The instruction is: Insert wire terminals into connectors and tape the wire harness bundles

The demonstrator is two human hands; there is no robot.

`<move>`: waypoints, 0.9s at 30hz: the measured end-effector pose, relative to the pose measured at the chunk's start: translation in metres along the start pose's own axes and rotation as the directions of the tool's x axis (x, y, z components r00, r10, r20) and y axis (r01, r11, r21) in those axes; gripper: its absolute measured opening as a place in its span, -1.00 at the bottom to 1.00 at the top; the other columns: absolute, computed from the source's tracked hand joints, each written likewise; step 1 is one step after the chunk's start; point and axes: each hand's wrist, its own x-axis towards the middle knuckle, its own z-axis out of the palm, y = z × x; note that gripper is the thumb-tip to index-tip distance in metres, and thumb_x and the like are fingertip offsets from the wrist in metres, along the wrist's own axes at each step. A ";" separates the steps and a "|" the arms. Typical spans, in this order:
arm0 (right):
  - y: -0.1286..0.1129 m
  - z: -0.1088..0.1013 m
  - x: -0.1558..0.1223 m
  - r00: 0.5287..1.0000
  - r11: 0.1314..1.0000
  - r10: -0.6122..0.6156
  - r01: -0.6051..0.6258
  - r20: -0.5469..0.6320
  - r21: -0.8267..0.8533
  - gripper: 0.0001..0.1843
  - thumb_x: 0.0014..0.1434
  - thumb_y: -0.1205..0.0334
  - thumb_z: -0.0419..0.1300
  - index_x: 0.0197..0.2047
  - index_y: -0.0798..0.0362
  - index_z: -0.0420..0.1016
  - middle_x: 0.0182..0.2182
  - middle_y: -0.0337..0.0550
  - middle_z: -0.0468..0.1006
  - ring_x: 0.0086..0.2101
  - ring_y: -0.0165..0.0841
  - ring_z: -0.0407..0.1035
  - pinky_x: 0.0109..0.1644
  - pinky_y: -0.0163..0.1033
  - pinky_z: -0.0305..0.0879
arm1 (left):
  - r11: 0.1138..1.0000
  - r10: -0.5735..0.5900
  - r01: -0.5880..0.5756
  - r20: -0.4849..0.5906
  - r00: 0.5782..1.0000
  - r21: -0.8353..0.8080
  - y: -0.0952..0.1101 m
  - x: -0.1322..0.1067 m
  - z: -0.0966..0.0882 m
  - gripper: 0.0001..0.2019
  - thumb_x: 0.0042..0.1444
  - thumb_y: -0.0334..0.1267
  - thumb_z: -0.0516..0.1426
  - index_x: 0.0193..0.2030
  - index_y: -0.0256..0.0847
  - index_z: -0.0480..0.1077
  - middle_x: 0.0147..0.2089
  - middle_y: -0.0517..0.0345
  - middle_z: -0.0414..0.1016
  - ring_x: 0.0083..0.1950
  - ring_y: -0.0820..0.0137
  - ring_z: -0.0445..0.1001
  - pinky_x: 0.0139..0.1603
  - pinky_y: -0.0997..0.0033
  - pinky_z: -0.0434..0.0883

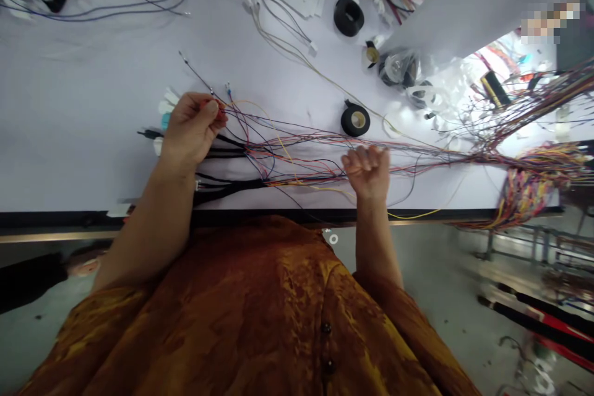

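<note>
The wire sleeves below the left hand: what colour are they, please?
Black wire sleeves, shown best in the head view.

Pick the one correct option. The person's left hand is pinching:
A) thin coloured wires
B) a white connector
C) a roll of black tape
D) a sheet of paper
A. The left hand closes thumb and fingers on thin coloured wires, while the roll of black tape lies apart on the table.

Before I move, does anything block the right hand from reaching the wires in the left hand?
Nothing solid: only the wire bundle itself lies between the right hand and the left hand. The tape roll sits off that path.
</note>
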 end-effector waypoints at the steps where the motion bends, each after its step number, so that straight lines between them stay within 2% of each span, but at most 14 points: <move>1: -0.002 -0.013 0.001 0.997 0.992 -0.049 0.056 -0.063 0.116 -0.42 0.28 -0.29 -0.09 -0.57 -0.05 -0.02 -0.58 -0.33 -0.12 -0.55 -0.36 -0.09 -0.43 -0.21 0.15 | 1.000 -0.002 0.002 -0.004 1.000 0.008 0.000 0.000 0.000 -0.85 0.19 -0.52 0.21 -0.34 -0.20 0.41 -0.44 0.25 0.53 -0.48 0.56 0.47 -0.35 0.53 0.48; 3: -0.005 -0.036 0.004 0.976 0.919 -0.130 0.184 -0.172 0.348 -0.41 0.23 -0.22 0.10 -0.62 -0.05 -0.02 -0.58 -0.37 -0.17 -0.58 -0.41 -0.22 -0.53 -0.27 0.03 | 1.000 -0.007 0.007 -0.007 1.000 0.018 -0.001 0.002 -0.001 -0.84 0.19 -0.52 0.20 -0.34 -0.20 0.40 -0.43 0.24 0.53 -0.47 0.56 0.47 -0.35 0.52 0.47; 5: -0.008 -0.048 0.006 0.962 0.856 -0.188 0.260 -0.198 0.448 -0.42 0.18 -0.11 0.22 -0.64 -0.05 0.01 -0.58 -0.40 -0.18 -0.59 -0.44 -0.29 -0.60 -0.30 -0.09 | 1.000 -0.005 0.005 0.001 1.000 0.020 -0.002 0.003 -0.003 -0.84 0.20 -0.51 0.21 -0.34 -0.19 0.40 -0.43 0.26 0.53 -0.47 0.57 0.46 -0.34 0.52 0.47; 9: -0.020 -0.029 -0.009 0.951 0.961 -0.239 0.203 0.195 0.186 -0.46 0.33 -0.09 0.02 -0.65 -0.08 0.16 -0.65 -0.40 -0.07 -0.64 -0.47 -0.12 -0.65 -0.34 -0.03 | 1.000 -0.006 0.005 0.024 1.000 0.014 -0.004 0.005 -0.005 -0.85 0.16 -0.48 0.25 -0.32 -0.18 0.39 -0.44 0.31 0.53 -0.46 0.58 0.46 -0.31 0.51 0.46; 11: -0.034 -0.014 -0.018 0.879 0.976 -0.215 0.204 0.426 0.072 -0.47 0.29 -0.08 0.10 -0.66 -0.06 0.20 -0.68 -0.39 0.03 -0.62 -0.48 0.05 -0.59 -0.35 0.12 | 1.000 -0.009 0.008 0.025 1.000 0.021 -0.004 0.005 -0.006 -0.85 0.17 -0.47 0.24 -0.32 -0.17 0.39 -0.44 0.33 0.52 -0.46 0.57 0.45 -0.30 0.49 0.45; 12: -0.043 -0.008 -0.021 0.845 0.965 -0.263 0.240 0.466 0.108 -0.47 0.25 -0.07 0.16 -0.66 -0.05 0.18 -0.68 -0.39 0.05 -0.63 -0.48 0.07 -0.59 -0.34 0.14 | 1.000 -0.010 0.009 0.022 1.000 0.027 -0.004 0.005 -0.006 -0.85 0.19 -0.49 0.22 -0.32 -0.17 0.39 -0.44 0.33 0.52 -0.45 0.58 0.45 -0.29 0.48 0.45; 13: -0.053 -0.005 -0.021 0.822 0.935 -0.352 0.288 0.447 0.205 -0.46 0.24 -0.06 0.18 -0.66 -0.04 0.15 -0.69 -0.39 0.04 -0.66 -0.50 0.05 -0.62 -0.35 0.11 | 0.999 -0.010 0.010 0.020 1.000 0.033 -0.004 0.005 -0.006 -0.84 0.21 -0.51 0.19 -0.32 -0.16 0.39 -0.43 0.34 0.52 -0.45 0.58 0.45 -0.28 0.47 0.44; 15: -0.074 -0.005 -0.015 0.812 0.813 -0.522 0.380 0.261 0.441 -0.45 0.30 -0.03 0.10 -0.64 -0.01 0.09 -0.67 -0.40 0.00 -0.74 -0.54 -0.10 -0.73 -0.37 -0.07 | 0.999 -0.014 0.013 0.021 1.000 0.049 -0.005 0.005 -0.007 -0.81 0.23 -0.55 0.14 -0.31 -0.16 0.39 -0.41 0.34 0.53 -0.43 0.58 0.46 -0.27 0.46 0.43; 16: -0.085 -0.006 -0.010 0.824 0.749 -0.548 0.405 0.145 0.524 -0.47 0.33 -0.01 0.07 -0.63 0.00 0.10 -0.66 -0.40 -0.01 -0.76 -0.55 -0.17 -0.76 -0.38 -0.19 | 0.998 -0.018 0.016 0.025 1.000 0.057 -0.005 0.005 -0.007 -0.80 0.24 -0.55 0.13 -0.30 -0.16 0.39 -0.40 0.33 0.53 -0.43 0.58 0.46 -0.26 0.45 0.43; 18: -0.103 -0.003 0.001 0.860 0.736 -0.505 0.381 0.078 0.559 -0.54 0.31 0.02 0.10 -0.59 0.00 0.18 -0.61 -0.40 0.02 -0.77 -0.58 -0.20 -0.79 -0.39 -0.32 | 0.998 -0.021 0.019 0.021 1.000 0.060 -0.006 0.006 -0.007 -0.81 0.23 -0.54 0.16 -0.31 -0.16 0.38 -0.41 0.34 0.52 -0.42 0.58 0.46 -0.26 0.46 0.44; 20: -0.119 0.011 0.010 0.875 0.804 -0.468 0.363 0.125 0.470 -0.63 0.26 0.06 0.17 -0.54 -0.01 0.29 -0.58 -0.38 0.09 -0.76 -0.58 -0.13 -0.79 -0.37 -0.32 | 0.999 -0.018 0.017 0.016 1.000 0.046 -0.006 0.007 -0.007 -0.84 0.21 -0.50 0.19 -0.32 -0.16 0.38 -0.42 0.33 0.51 -0.43 0.58 0.46 -0.28 0.47 0.45; 23: -0.138 0.056 0.021 0.834 0.857 -0.502 0.444 0.229 0.261 -0.64 0.31 0.13 0.13 -0.53 -0.01 0.32 -0.61 -0.34 0.18 -0.73 -0.54 -0.02 -0.74 -0.30 -0.26 | 1.000 -0.004 0.003 0.018 1.000 0.016 -0.008 0.007 -0.006 -0.87 0.17 -0.46 0.22 -0.33 -0.17 0.39 -0.40 0.29 0.52 -0.44 0.58 0.47 -0.30 0.50 0.46; 25: -0.146 0.094 0.029 0.792 0.892 -0.445 0.434 0.418 0.127 -0.64 0.34 0.16 0.09 -0.51 0.00 0.30 -0.60 -0.33 0.25 -0.71 -0.54 0.05 -0.70 -0.30 -0.23 | 1.000 0.000 0.000 0.013 1.000 0.006 -0.009 0.006 -0.006 -0.87 0.13 -0.43 0.26 -0.33 -0.18 0.39 -0.40 0.28 0.51 -0.43 0.59 0.47 -0.30 0.52 0.47; 27: -0.150 0.131 0.040 0.735 0.933 -0.286 0.361 0.615 0.003 -0.65 0.37 0.21 0.04 -0.48 0.03 0.30 -0.57 -0.33 0.31 -0.70 -0.57 0.09 -0.67 -0.33 -0.18 | 1.000 -0.002 0.002 0.011 1.000 0.006 -0.009 0.005 -0.006 -0.84 0.08 -0.40 0.31 -0.32 -0.18 0.39 -0.40 0.29 0.50 -0.42 0.58 0.48 -0.32 0.54 0.46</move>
